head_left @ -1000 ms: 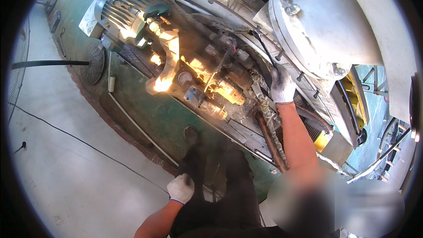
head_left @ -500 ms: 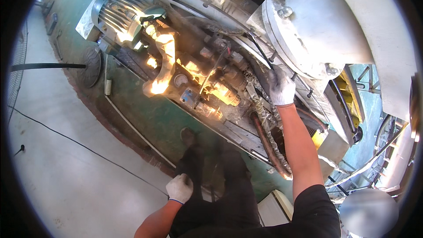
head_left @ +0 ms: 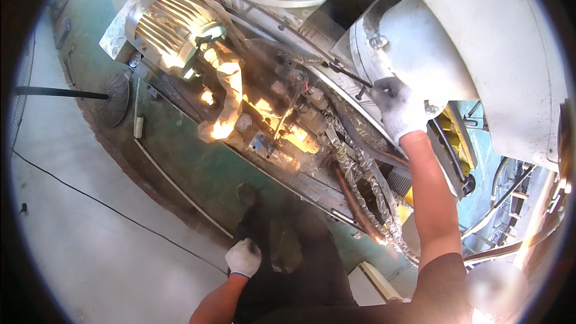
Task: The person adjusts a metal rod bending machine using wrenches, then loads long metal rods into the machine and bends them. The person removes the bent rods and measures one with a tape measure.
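Note:
My right hand (head_left: 399, 108), in a white glove with a grey palm, is stretched far forward and closed round the near end of a dark slim wrench-like tool (head_left: 351, 76). The tool's far end meets one of the bolts along the pale metal rim (head_left: 321, 69); whether it sits on the bolt head I cannot tell. Beside this hand is the big white flanged cylinder (head_left: 414, 48). My left hand (head_left: 243, 258), gloved in white, is a fist low in front of my dark trousers. Nothing shows in it.
A finned motor (head_left: 174, 27) stands at the far left of the sunlit machinery. Foil-wrapped hoses (head_left: 360, 180) and a brown hose (head_left: 351, 201) run near my right forearm. A thin black cable (head_left: 114, 207) crosses the pale floor. A round base with a black pole (head_left: 66, 91) stands left.
My right hand has moved right with the tool, which now lies at a flatter slant. The view has shifted a little. My left fist stays nearly where it was.

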Tool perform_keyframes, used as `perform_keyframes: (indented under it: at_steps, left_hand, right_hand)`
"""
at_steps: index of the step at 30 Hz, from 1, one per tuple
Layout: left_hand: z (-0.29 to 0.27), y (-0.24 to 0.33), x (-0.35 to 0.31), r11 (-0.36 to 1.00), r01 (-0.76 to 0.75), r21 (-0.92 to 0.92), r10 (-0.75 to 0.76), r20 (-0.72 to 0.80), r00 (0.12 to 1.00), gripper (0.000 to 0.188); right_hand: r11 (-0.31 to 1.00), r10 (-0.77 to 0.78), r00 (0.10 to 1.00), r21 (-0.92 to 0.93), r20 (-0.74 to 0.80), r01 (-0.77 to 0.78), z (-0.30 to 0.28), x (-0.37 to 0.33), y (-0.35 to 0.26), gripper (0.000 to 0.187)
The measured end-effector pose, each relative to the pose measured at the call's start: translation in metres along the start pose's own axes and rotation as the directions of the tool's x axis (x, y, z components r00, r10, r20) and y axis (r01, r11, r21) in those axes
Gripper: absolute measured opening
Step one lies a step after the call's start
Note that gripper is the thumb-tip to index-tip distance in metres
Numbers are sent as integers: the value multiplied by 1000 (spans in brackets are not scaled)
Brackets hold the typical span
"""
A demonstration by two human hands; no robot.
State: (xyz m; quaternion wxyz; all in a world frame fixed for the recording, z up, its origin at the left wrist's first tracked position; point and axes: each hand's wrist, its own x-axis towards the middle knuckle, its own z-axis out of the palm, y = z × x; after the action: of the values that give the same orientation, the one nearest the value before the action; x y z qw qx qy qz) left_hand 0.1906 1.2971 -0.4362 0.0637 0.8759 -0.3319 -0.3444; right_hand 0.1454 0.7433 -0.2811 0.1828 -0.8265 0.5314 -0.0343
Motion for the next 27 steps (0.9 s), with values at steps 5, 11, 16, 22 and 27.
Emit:
perform_keyframes:
  at_steps: [5,11,16,22,27]
  left_hand:
    - [-5,1,6,999,19,-35,-19,-16,1000,17]
    - [4,-9,-6,994,85,-68,-89,-57,994,20]
    - [4,-17,-10,991,103,-84,-111,-94,989,20]
    - [5,-24,-11,991,108,-76,-113,-70,991,18]
    - [2,-14,-5,989,112,-95,-116,-36,993,18]
  right_hand:
    - [976,-213,971,31,-111,218,-10,54,-74,30]
    - [916,-358,928,-154,103,371,84,114,-179,43]
    - [785,-308,914,-473,262,400,193,150,-183,32]
    - [735,-314,848,-457,426,502,210,115,-188,27]
    - [824,-562,816,-184,-136,536,98,71,-206,24]
